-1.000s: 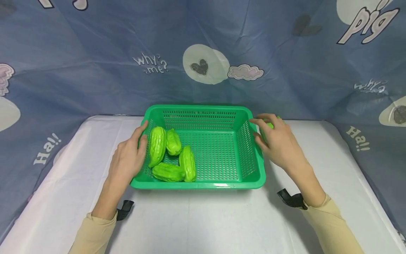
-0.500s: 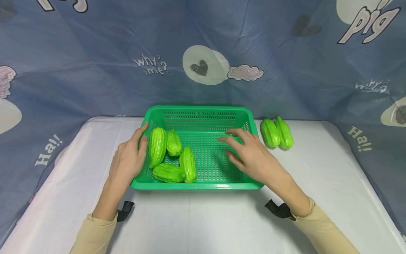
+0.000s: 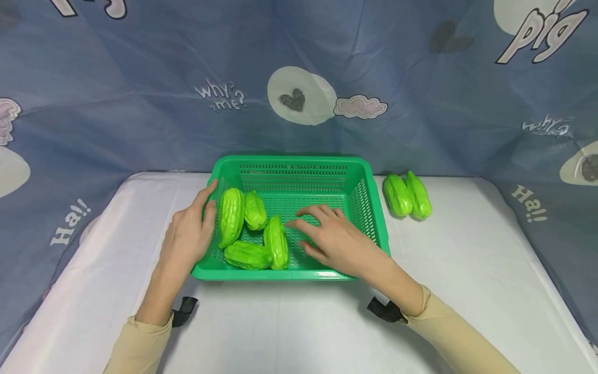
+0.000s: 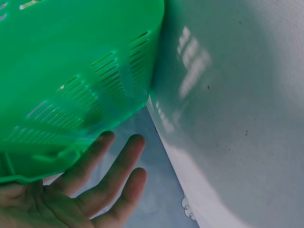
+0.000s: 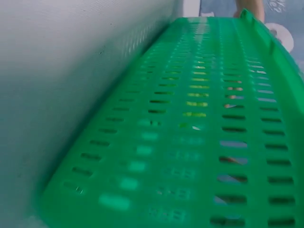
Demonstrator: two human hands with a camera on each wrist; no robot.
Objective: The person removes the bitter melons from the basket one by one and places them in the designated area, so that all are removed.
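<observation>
Head view: high, facing forward-down. Wrist views: low, close outside basket (image 3: 289,274), shared by all.

Your left arm (image 3: 159,293) reaches up and slightly inward, its left hand (image 3: 183,231) back-up, with the index finger (image 3: 203,195) extended and the thumb (image 3: 209,213) set apart. Three fingers (image 4: 118,170) of that hand fan out, lightly spread, in the left-wrist view. Your right arm (image 3: 394,283) slants in from the lower right, its right hand (image 3: 334,239) also back-up, fingers gently bent, thumb apart. Pale tan sleeves (image 3: 140,343) end near both wrists.
</observation>
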